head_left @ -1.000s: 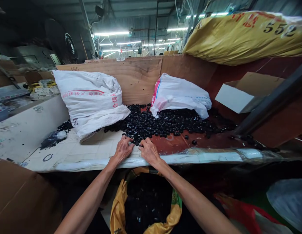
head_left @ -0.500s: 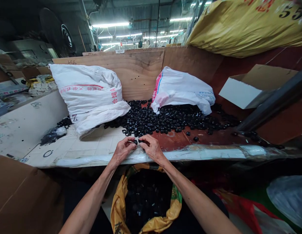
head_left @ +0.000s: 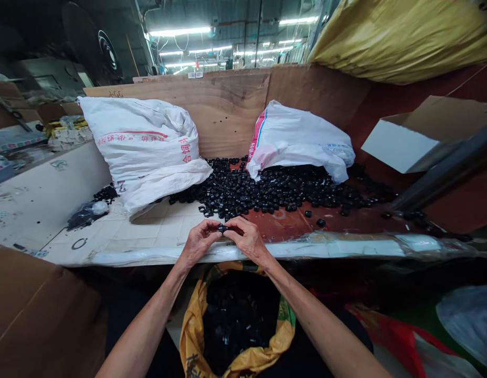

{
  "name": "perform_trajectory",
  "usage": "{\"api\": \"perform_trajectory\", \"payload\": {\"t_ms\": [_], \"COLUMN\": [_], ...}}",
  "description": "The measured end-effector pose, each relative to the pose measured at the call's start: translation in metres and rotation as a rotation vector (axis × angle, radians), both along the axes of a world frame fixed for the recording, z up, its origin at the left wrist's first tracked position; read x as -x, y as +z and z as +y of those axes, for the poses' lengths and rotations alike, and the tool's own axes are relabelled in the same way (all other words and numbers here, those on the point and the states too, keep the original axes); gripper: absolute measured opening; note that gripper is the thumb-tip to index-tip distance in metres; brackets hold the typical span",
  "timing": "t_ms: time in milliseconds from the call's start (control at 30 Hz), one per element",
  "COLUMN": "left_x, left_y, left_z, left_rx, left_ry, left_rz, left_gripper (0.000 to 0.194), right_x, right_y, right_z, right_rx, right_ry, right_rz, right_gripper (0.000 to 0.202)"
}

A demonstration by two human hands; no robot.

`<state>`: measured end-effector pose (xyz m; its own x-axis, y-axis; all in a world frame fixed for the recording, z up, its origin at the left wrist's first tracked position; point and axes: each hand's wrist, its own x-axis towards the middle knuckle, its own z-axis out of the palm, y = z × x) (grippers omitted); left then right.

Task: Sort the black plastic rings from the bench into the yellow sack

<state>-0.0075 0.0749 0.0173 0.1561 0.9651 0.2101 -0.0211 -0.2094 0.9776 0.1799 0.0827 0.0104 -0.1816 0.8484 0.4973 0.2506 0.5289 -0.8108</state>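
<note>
Just above the table's front edge, my left hand (head_left: 199, 241) and my right hand (head_left: 247, 239) meet fingertip to fingertip. Between them is a small black part (head_left: 222, 228), pinched by the fingers of both hands. Whether it is one piece or two pressed together is too small to tell. Behind the hands spreads a pile of small black parts (head_left: 243, 191) on the table (head_left: 168, 226). Below the hands, an open yellow sack (head_left: 190, 325) holds many more black parts.
Two white sacks, one on the left (head_left: 149, 142) and one on the right (head_left: 302, 136), lie against a wooden board (head_left: 223, 105). An open white box (head_left: 401, 144) and a slanted metal bar (head_left: 444, 170) stand at right. A yellow bag (head_left: 401, 42) hangs over the upper right.
The fingertips have come together, closing the gap between the black pieces they held. The view has shifted slightly.
</note>
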Motion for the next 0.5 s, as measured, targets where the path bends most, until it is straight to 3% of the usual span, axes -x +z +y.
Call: {"api": "perform_trajectory", "payload": {"t_ms": [300, 500], "left_x": [-0.002, 0.005], "left_y": [0.002, -0.006], "left_z": [-0.007, -0.006], "left_rx": [-0.014, -0.081], "left_ry": [0.000, 0.000], "left_rz": [0.082, 0.077], "left_gripper": [0.035, 0.037], "right_x": [0.003, 0.008], "right_y": [-0.001, 0.005], "right_z": [-0.004, -0.015], "right_rx": [0.010, -0.166], "right_ry": [-0.036, 0.038], "right_rz": [-0.036, -0.105], "right_gripper": [0.020, 0.020]}}
